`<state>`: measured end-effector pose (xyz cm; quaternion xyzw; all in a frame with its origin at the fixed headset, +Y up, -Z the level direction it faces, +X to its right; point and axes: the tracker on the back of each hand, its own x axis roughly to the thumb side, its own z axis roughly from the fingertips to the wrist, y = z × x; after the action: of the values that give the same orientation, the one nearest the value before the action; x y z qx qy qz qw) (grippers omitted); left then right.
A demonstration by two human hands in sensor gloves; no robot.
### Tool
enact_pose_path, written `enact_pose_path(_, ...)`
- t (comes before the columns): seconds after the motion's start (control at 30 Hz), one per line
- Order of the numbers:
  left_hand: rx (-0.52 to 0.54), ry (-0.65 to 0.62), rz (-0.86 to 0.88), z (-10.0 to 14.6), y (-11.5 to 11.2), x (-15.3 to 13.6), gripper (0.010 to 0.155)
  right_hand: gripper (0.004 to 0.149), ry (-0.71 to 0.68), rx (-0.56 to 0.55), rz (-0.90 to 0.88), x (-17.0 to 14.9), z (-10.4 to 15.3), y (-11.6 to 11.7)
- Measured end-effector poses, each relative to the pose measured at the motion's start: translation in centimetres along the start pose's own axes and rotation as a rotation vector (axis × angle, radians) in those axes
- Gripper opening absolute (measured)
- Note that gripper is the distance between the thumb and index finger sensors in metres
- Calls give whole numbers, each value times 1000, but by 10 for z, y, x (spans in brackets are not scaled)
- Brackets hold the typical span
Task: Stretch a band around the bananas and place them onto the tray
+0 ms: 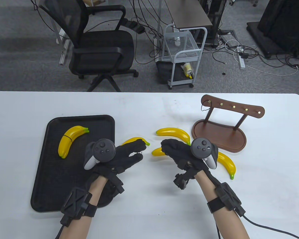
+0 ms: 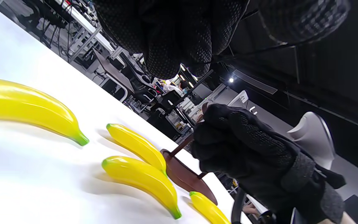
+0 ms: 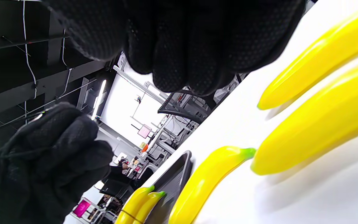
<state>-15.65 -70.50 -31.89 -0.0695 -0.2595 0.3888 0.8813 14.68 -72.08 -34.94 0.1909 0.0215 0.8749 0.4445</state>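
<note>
A banded pair of yellow bananas (image 1: 69,143) lies on the black tray (image 1: 52,174) at the left. Four loose bananas lie on the white table: one (image 1: 135,140) partly under my left fingers, one (image 1: 173,133) further back, one (image 1: 156,151) half hidden by my right hand, one (image 1: 226,164) at the right. My left hand (image 1: 140,150) hovers right of the tray and holds a thin black band (image 2: 253,49) stretched between fingers and thumb. My right hand (image 1: 165,147) hangs above the middle bananas with its fingers curled into a fist (image 2: 225,140); nothing shows in it.
A brown wooden stand (image 1: 221,134) with brass pegs sits at the back right, close to the loose bananas. Beyond the table's far edge stand an office chair (image 1: 99,42) and a small white cart (image 1: 183,54).
</note>
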Motion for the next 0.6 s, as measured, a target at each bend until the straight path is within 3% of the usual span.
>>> enact_pose_path(0.6,-1,87,-94,2,-2,-23,70,54,111,-163,444,-50,26,-75)
